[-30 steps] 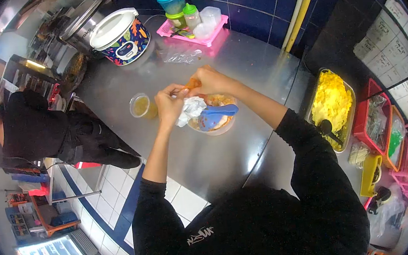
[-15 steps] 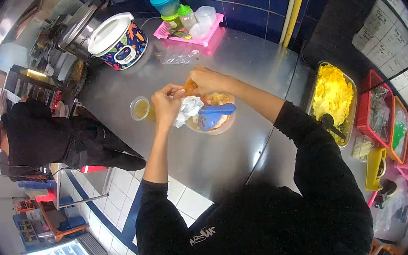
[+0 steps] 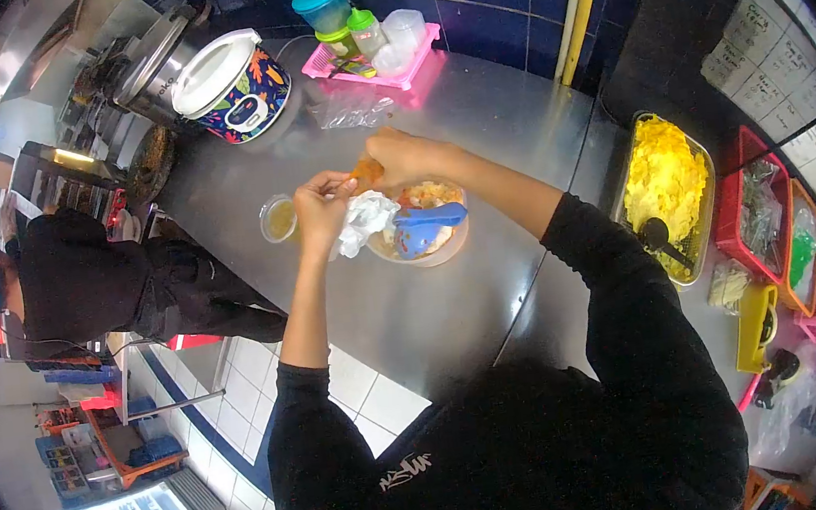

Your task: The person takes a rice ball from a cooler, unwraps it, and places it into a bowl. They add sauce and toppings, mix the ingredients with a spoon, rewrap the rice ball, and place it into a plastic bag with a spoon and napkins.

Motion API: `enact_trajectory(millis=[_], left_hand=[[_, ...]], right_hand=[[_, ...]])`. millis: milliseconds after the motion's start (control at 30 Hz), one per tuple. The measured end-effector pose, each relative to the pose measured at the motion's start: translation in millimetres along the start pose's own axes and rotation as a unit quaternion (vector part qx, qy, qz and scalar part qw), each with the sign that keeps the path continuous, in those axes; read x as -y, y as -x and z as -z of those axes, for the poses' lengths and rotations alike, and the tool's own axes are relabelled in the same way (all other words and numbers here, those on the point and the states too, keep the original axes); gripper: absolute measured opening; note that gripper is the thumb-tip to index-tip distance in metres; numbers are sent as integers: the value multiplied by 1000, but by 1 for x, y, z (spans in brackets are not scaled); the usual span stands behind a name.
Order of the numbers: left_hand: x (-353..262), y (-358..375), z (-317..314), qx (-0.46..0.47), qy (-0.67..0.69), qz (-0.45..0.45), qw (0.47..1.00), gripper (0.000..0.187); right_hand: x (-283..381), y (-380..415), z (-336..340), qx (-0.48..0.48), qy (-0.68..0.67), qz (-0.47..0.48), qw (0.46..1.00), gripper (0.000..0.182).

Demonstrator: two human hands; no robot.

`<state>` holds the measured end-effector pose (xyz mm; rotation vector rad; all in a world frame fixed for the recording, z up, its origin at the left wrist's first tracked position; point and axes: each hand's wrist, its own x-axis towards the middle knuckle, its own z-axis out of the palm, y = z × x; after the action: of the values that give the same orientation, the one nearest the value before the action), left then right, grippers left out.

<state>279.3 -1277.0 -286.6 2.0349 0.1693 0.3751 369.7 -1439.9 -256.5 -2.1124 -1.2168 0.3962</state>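
An orange-brown piece of food [image 3: 365,172], which looks like fried chicken, is held between both hands above the steel counter. My left hand [image 3: 324,209] is closed, pinching its left end between the fingertips. A crumpled white napkin [image 3: 365,222] hangs beside that palm. My right hand [image 3: 403,158] is closed around the other end, its fingertips partly hidden. Just below the hands stands a round tub [image 3: 434,260] of rice-like food, with a blue spoon [image 3: 431,227] lying across its top. A clear cup [image 3: 278,219] of yellowish liquid is left of my left hand.
A patterned rice cooker [image 3: 244,92] and a pink basket [image 3: 408,76] of containers stand at the back. On the right are a tray of yellow food [image 3: 664,185] with a black utensil and a red bin [image 3: 755,205]. Another person [image 3: 98,270] in black stands at left.
More of the orange-brown food shows between my hands as my right hand has shifted slightly up and left. The camera view has also moved a little.
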Motion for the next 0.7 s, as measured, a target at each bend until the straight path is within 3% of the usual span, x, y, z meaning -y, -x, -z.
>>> enact_trajectory(millis=[133,267,367,433,567,700], left_hand=[[5,-2,1,17,64,29,997,4],[-5,0,3,22,45,41,998,5],[-7,2,3,17,40,39,998,5],[-2,2,2,9,39,41,998,5],[1,4,0,-12,22,11,1000,9],[-11,16,4,-12,-23,-60,998,23]], right_hand=[[-8,-8,-11,-14,33,8,999,22],[-5,-8,-11,-13,47,30,998,22],[-16,-11,-25,-137,60,128,980,19],[-16,-10,-25,-92,66,86,990,20],[1,1,-14,-49,-12,32,998,20],[-6,5,-19,-113,15,91,989,18]])
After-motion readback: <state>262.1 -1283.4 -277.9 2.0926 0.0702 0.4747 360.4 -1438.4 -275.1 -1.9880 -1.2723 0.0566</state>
